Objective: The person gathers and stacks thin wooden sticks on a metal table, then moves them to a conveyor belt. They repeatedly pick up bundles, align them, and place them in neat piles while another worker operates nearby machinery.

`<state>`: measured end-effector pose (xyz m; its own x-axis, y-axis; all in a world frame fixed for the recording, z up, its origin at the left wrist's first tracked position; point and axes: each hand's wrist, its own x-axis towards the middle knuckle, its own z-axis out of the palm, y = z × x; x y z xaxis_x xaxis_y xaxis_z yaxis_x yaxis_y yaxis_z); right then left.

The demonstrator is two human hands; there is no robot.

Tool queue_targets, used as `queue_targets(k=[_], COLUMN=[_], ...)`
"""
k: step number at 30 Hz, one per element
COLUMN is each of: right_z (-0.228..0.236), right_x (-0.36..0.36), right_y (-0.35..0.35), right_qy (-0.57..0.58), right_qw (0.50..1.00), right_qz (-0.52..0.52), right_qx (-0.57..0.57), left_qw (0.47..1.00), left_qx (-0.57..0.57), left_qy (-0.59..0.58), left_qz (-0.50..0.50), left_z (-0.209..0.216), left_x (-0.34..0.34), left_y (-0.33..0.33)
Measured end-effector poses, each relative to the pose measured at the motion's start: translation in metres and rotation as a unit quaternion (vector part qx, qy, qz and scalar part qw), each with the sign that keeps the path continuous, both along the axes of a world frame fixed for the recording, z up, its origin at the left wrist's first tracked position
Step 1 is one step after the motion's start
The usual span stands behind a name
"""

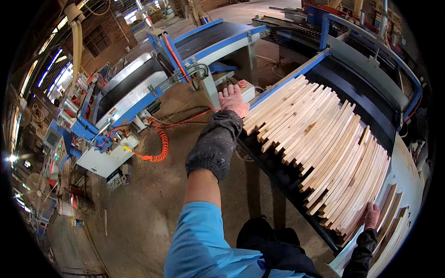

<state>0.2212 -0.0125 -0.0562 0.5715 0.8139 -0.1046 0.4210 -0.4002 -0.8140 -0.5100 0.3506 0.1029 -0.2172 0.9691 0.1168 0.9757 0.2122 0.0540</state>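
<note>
My left hand (pixel 234 100), in a pinkish work glove with a dark sleeve cover, is stretched out with its fingers extended and apart. It is beside a small control box (pixel 249 91) with a red push button (pixel 242 84), at the far left end of a row of wooden strips (pixel 320 148). The pale strips lie side by side on a black conveyor belt (pixel 352 85), their near ends uneven. At the row's near right end, my right hand (pixel 371 216), also gloved, lies against the outermost strips with its fingers extended. Neither hand visibly grips anything.
More wooden strips (pixel 394 227) lie on a pale sheet beyond my right hand. A blue frame (pixel 366 32) arches over the belt. Left stands a blue and white machine (pixel 125 99) with a coiled orange air hose (pixel 162 146). Another conveyor (pixel 208 39) is ahead.
</note>
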Motion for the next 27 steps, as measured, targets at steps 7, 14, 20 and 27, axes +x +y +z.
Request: queue_targets(k=[7,14,20,27], right_z=[0.017,0.061,0.032,0.089], right_x=[0.017,-0.083,-0.164,-0.172], right_y=[-0.018,0.001,-0.098,-0.098], right_qy=[0.032,-0.073,-0.047,0.015], right_qw=[0.994,0.993,0.998,0.999], right_qz=[0.103,-0.015,0.001,-0.012], right_qx=[-0.015,-0.092,0.036,-0.03], left_qw=[0.993,0.994,0.991,0.854], left_qx=[0.056,0.045,0.118,0.127], left_qy=[0.023,-0.003,-0.063,-0.427], left_qz=[-0.103,-0.098,0.016,-0.269], left_z=[-0.018,-0.003,-0.055,-0.021], left_x=[0.003,-0.096,-0.163,-0.01], left_y=[0.018,-0.033,-0.175,-0.203])
